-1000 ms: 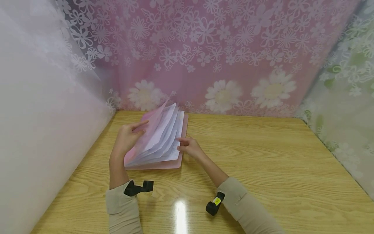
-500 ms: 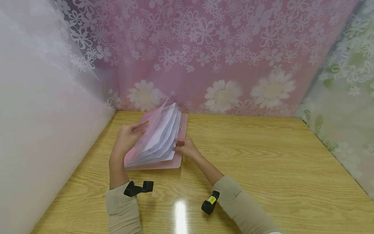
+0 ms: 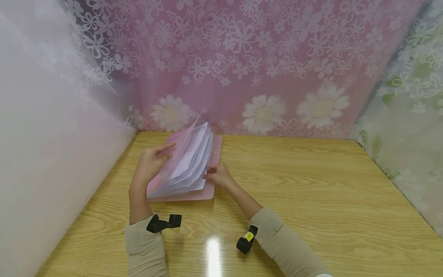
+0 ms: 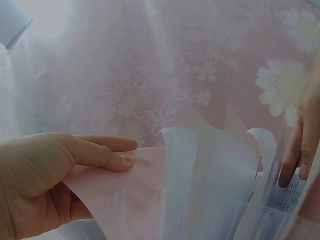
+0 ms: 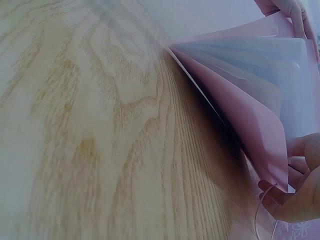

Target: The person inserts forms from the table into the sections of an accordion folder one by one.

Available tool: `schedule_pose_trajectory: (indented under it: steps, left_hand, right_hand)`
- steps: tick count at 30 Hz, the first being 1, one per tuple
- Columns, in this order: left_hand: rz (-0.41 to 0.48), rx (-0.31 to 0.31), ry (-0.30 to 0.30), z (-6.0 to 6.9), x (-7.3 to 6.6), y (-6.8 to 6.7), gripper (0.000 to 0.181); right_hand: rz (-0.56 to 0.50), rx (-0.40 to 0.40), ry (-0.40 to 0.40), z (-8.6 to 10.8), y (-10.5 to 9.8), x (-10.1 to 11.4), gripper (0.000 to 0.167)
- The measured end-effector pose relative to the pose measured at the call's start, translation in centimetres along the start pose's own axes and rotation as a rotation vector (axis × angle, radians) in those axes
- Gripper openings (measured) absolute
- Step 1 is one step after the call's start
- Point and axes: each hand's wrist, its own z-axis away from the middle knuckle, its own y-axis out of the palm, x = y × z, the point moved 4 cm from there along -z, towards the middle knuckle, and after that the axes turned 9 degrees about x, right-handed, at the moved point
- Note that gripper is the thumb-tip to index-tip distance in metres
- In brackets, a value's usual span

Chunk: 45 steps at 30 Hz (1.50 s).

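A pink display book [image 3: 217,148] lies partly opened on the table, its clear pockets [image 3: 192,175] full of white papers fanned upward. My left hand [image 3: 150,163] holds the raised front cover [image 4: 142,177] between thumb and fingers. At the right edge, my right hand [image 3: 220,176] grips the book, with its fingers among the rear pockets. In the right wrist view the right hand [image 5: 300,182] curls around the corner of a pink cover [image 5: 245,115], and a thin elastic cord [image 5: 258,212] hangs by its fingers. A printed sheet [image 4: 286,196] shows near the right fingertips in the left wrist view.
The wood-grain table [image 3: 311,200] extends to the right. A pink flowered curtain [image 3: 225,77] stands behind it, a white sheet [image 3: 52,115] on the left and a green-flowered one [image 3: 408,154] on the right. Black camera straps [image 3: 162,223] are on both wrists.
My right hand has moved slightly left, and the rear pages have shifted left with it, baring more of the back cover. The left hand has stayed in place.
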Motion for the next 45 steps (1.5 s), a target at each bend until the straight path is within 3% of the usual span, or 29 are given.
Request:
schedule_pose_trajectory:
  steps: [5,18,23,28,30,37,45]
  left_hand:
    - [-0.006,-0.001,0.001,-0.1,-0.1,0.1,0.034]
    - [0.016,0.008,-0.005,-0.2,0.1,0.1,0.034]
    - [-0.006,0.003,-0.002,-0.1,0.1,0.0,0.034]
    - [-0.014,0.010,0.009,0.0,0.0,0.2,0.034]
    - [-0.013,0.018,0.010,0.0,-0.1,0.3,0.034]
    - [-0.034,0.050,0.014,0.1,-0.4,0.7,0.034]
    - [-0.078,0.099,0.091,0.3,-1.0,2.2,0.038]
  right_hand:
    - [0.022,-0.015,-0.013,0.4,-0.6,0.1,0.028]
    - [-0.022,-0.187,-0.017,2.8,-3.9,-0.1,0.031]
    - [-0.097,-0.084,0.058,4.2,-3.4,-1.2,0.035]
    - [-0.323,0.123,0.130,5.1,-1.5,-2.4,0.043]
    - [-0.362,0.171,0.130,5.3,-1.0,-2.6,0.046]
    - [-0.424,0.155,0.095,5.6,0.1,-3.4,0.050]
    - [-0.438,0.123,0.070,5.6,-0.1,-4.6,0.048]
